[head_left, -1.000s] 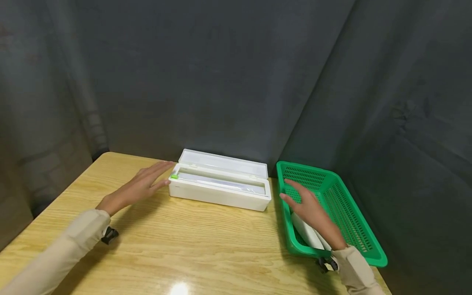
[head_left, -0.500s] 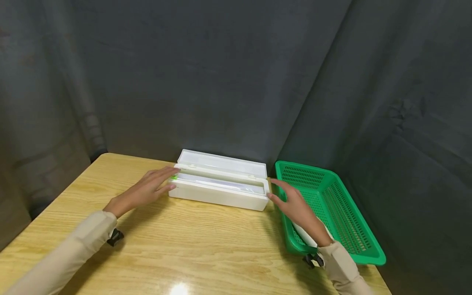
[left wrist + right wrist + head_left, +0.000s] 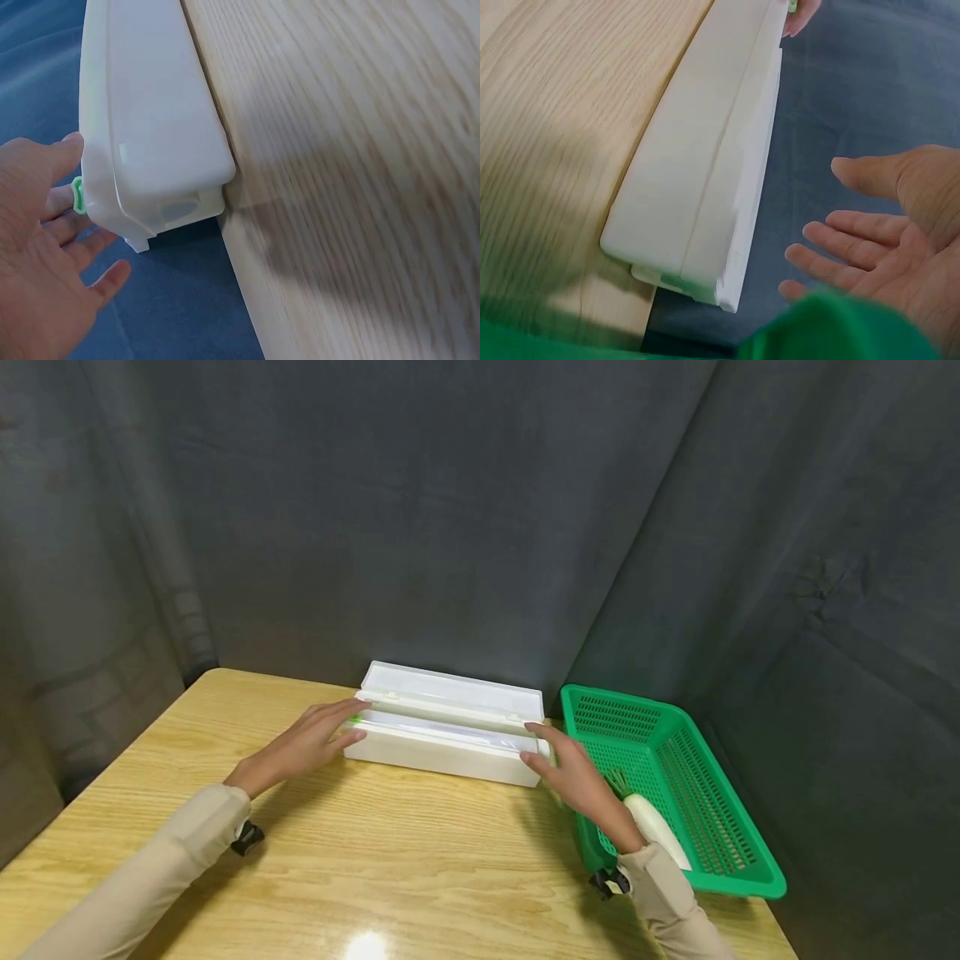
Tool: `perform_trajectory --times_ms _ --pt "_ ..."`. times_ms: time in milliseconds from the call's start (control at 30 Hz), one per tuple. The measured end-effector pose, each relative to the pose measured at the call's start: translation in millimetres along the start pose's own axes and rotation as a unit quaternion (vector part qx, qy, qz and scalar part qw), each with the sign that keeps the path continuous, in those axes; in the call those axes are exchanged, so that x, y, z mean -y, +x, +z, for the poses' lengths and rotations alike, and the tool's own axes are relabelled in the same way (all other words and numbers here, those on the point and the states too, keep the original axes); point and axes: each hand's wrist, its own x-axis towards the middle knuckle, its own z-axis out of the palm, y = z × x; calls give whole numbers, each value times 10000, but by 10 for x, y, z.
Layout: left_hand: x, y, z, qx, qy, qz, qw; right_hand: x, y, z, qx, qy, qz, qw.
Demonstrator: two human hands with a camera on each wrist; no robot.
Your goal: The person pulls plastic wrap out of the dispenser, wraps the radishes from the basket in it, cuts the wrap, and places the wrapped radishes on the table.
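A long white box [image 3: 442, 762] that looks like a cling film dispenser stands at the back of the table, its lid [image 3: 459, 689] tipped back. Clear film [image 3: 442, 728] shows along its top opening. My left hand [image 3: 303, 745] is at the box's left end, its thumb tip close to the top edge, fingers loosely extended; touching or not is hard to tell. Beside those fingers sits a small green slider [image 3: 78, 195]. Over the right end hovers my right hand [image 3: 576, 777], fingers relaxed, apart from the box in the right wrist view [image 3: 877, 247].
At the right stands a green plastic basket [image 3: 750, 887] with a white radish [image 3: 657, 828] in it, leaf stubs up. My right forearm passes over its near left rim. Dark curtains [image 3: 420, 510] hang right behind the wooden table [image 3: 420, 868].
My right hand has moved left, from over the basket to the box's right end, uncovering the radish. The left hand has shifted slightly right, closer over the box's left end.
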Motion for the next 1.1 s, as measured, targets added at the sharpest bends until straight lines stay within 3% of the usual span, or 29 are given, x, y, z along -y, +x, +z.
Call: perform_trajectory --times_ms 200,433,567,700,900,1100 --pt "-41 43 19 -129 36 -16 9999 20 57 121 -115 -51 -7 9999" --pt "-58 105 64 -259 -53 42 9996 49 139 216 -310 -132 -294 9990" --pt "-58 133 68 -353 5 103 9993 85 188 256 -320 -151 -175 9992" --pt "-61 148 66 -339 2 139 9993 132 210 316 -236 -124 -72 9996" --pt "-63 162 75 -337 24 139 9993 195 241 475 -358 -51 -258 9990" --pt "-67 183 79 -362 27 189 9992 180 284 654 -916 -484 -729 9919"
